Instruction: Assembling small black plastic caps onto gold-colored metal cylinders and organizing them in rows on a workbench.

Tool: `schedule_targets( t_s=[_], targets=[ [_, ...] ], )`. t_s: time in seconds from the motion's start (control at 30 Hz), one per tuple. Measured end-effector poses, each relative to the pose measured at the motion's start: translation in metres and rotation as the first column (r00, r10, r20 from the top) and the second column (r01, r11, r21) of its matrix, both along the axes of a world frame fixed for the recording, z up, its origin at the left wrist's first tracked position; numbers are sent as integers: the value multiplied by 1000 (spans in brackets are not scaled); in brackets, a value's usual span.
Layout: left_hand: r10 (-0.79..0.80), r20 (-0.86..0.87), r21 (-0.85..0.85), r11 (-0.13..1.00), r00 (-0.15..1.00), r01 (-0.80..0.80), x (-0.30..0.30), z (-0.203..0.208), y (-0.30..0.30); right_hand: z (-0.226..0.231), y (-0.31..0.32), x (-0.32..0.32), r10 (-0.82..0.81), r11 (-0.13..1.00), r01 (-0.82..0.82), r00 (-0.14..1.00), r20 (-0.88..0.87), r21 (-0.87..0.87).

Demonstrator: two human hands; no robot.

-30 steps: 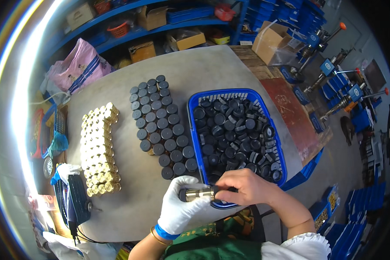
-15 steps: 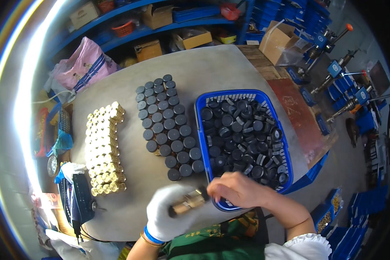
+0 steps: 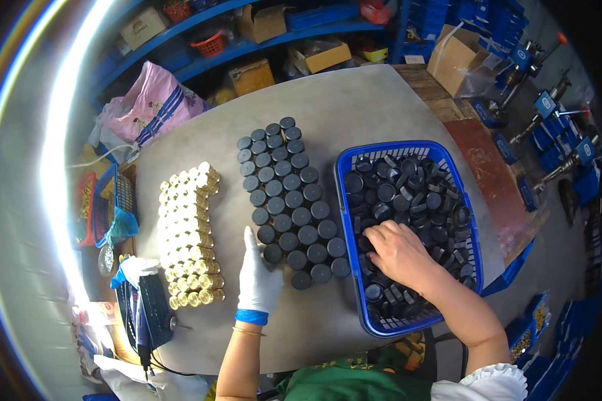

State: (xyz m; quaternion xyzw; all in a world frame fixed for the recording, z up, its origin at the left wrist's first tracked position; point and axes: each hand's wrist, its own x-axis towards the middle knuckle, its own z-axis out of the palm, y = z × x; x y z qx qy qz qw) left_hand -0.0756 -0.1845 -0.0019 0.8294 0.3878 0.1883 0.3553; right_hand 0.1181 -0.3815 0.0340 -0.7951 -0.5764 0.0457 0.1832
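Observation:
My left hand (image 3: pixel 258 284), in a white glove with a blue band at the wrist, is at the near left corner of a block of upright brass fittings with round black caps (image 3: pixel 301 215). Its fingers are around a black-capped fitting (image 3: pixel 272 254) standing at that corner; one finger points away from me along its left side. My bare right hand (image 3: pixel 398 250) reaches into a blue plastic basket (image 3: pixel 344 220) heaped with loose black caps (image 3: pixel 386 192). Its fingers are bent together and down among the caps, so whatever they pinch is hidden.
Rows of uncapped brass fittings (image 3: pixel 188 230) stand on the left of the grey table (image 3: pixel 207 144). A dark box with a corded tool (image 3: pixel 140 311) sits at the near left edge. Hand presses (image 3: pixel 545 107) line the right side. Behind the table are a pink bag (image 3: pixel 150 107) and blue shelves (image 3: pixel 214 57).
My left hand has carried the capped brass fitting from in front of me forward to the block's corner. My right hand has left that fitting and moved into the basket. The view has shifted.

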Motion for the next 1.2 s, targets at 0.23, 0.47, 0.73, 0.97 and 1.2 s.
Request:
schedule_targets(
  t_s=[0.23,0.47,0.73,0.97,1.2],
  targets=[
    [52,-106,522,853,993,12,18,-1,111,-1,1,6,-13,997,13,1000,-12,-74],
    [281,-487,671,727,827,148,52,4,190,3,0,8,-55,997,50,994,-97,-56],
    [121,-413,731,635,903,249,41,35,149,11,-4,16,-96,984,122,978,-185,132],
    [57,331,-612,773,942,168,13,67,9,46,-9,-10,92,974,80,718,-690,213],
    [19,357,-858,402,934,320,-4,74,-78,34,-35,-36,177,979,17,435,-883,205]
  ],
)
